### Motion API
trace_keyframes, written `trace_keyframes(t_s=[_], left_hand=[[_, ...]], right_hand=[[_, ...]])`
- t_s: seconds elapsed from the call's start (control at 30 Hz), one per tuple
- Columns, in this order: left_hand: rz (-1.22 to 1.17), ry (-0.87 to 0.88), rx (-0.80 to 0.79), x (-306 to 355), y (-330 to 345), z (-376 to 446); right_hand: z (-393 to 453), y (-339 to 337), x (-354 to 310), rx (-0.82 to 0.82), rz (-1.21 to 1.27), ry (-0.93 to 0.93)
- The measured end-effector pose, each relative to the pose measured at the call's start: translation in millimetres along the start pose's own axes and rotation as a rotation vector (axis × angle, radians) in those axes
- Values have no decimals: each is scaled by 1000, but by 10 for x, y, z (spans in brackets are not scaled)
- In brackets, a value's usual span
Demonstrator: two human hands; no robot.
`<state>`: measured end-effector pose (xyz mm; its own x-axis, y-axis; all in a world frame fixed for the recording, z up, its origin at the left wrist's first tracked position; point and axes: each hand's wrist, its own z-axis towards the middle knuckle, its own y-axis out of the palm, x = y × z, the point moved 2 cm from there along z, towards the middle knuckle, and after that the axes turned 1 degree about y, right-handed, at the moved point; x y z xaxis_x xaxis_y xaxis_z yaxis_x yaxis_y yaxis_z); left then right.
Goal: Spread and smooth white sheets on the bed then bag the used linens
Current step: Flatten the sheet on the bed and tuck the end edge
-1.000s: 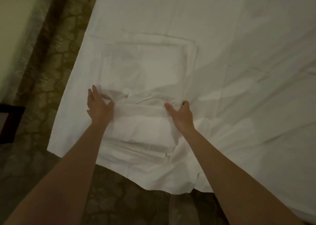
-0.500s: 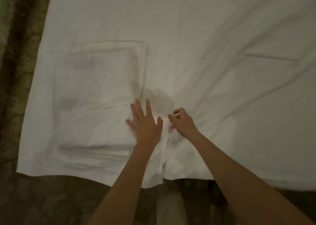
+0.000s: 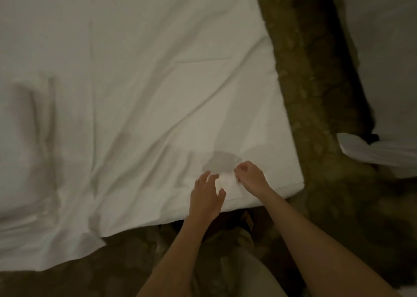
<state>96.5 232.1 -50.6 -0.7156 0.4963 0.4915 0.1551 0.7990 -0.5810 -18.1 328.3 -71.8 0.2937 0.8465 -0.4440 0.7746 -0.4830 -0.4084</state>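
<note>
A white sheet (image 3: 140, 75) lies spread over the bed, creased in long diagonal wrinkles. At the far left a folded bundle (image 3: 29, 120) shows as a raised shape under or on the sheet. My left hand (image 3: 206, 195) hovers with spread fingers over the sheet's near edge, close to the bed's right corner. Just to its right, my right hand (image 3: 250, 176) has curled fingers that pinch a small fold of the sheet. The sheet's hem hangs over the near edge of the bed.
Patterned olive carpet (image 3: 316, 93) runs along the right side of the bed and in front of it. More white linen (image 3: 383, 152) lies at the right edge, across the carpet strip. My legs and feet stand at the bed's near edge.
The view has swung right along the bed; the folded bundle now sits at the far left. Both hands moved to the right near the corner, and the right hand still pinches the sheet.
</note>
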Motion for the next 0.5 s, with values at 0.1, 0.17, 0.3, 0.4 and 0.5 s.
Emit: trace_keyframes(t_s=[0.1, 0.17, 0.3, 0.4, 0.5], left_hand=[[-11, -5, 8, 273, 405, 5], [-142, -164, -10, 377, 529, 40], [-1097, -700, -88, 320, 678, 61], [-1547, -856, -60, 241, 740, 37], [-1833, -842, 175, 200, 773, 37]], right_hand=[[15, -353, 431, 54, -20, 44], [13, -484, 623, 46, 1, 118], [-8, -532, 846, -6, 305, 324], [-41, -491, 855, -49, 633, 451], [-58, -423, 825, -35, 1001, 517]])
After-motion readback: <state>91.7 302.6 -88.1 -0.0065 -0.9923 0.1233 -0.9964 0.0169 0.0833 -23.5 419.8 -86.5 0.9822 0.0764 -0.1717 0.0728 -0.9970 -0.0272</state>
